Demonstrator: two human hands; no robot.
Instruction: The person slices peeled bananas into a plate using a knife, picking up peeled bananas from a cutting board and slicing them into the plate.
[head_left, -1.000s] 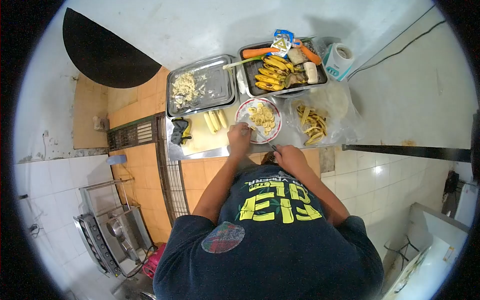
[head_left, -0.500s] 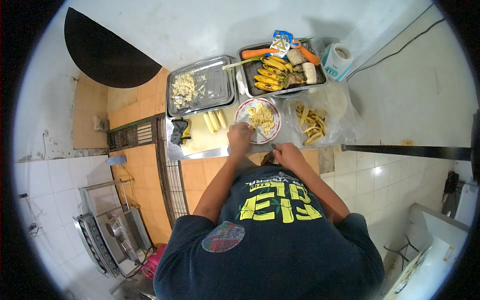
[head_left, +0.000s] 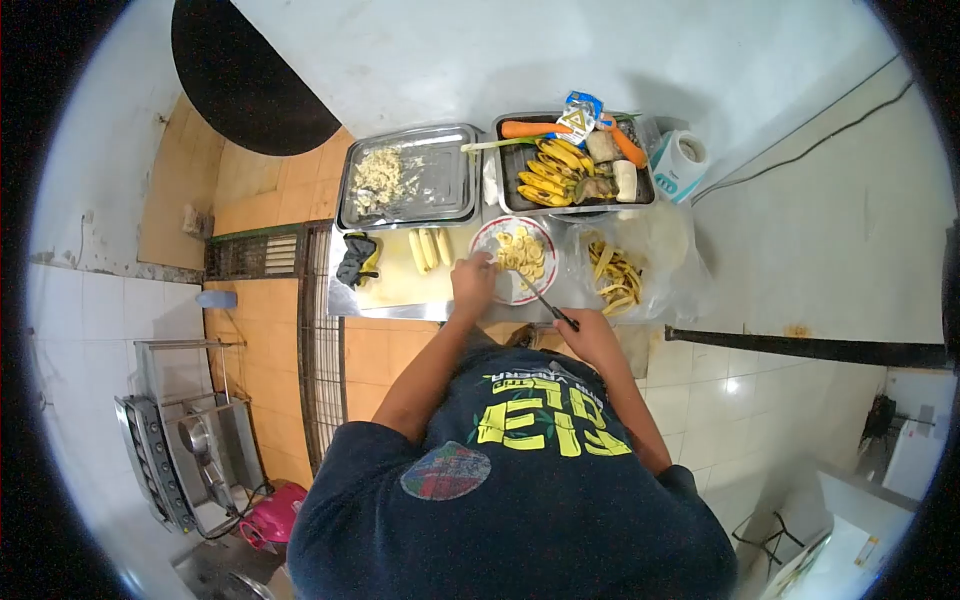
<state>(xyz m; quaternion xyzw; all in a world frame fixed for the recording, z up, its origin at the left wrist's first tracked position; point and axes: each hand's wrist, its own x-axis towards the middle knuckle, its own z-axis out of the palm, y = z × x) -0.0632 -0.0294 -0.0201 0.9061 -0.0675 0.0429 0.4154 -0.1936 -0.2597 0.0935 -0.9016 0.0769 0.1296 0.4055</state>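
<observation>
My right hand (head_left: 592, 338) grips a knife (head_left: 546, 305) by its black handle, the blade reaching over the near edge of a red-rimmed white plate (head_left: 553, 285). Banana slices (head_left: 522, 252) are heaped on that plate. At the plate's left rim is my left hand (head_left: 472, 284), its fingers bent and closed; whatever is between them is too small to make out. Several peeled bananas (head_left: 428, 249) lie on a cutting board (head_left: 393, 268) to the left. Right of the plate, banana peels (head_left: 614, 272) rest in a clear plastic bag (head_left: 672, 262).
Behind, a metal tray (head_left: 440, 185) carries a pale crumbly mash (head_left: 378, 180). Beside it, a dark tray (head_left: 508, 168) holds unpeeled bananas (head_left: 550, 172), carrots (head_left: 535, 129) and a packet (head_left: 580, 116). A dark cloth (head_left: 356, 260) lies at the left; a white-and-teal device (head_left: 680, 165) stands far right.
The whole view has shifted. My right hand has drawn slightly away from the plate, and more of the knife shows. My left hand stays by the plate's left rim.
</observation>
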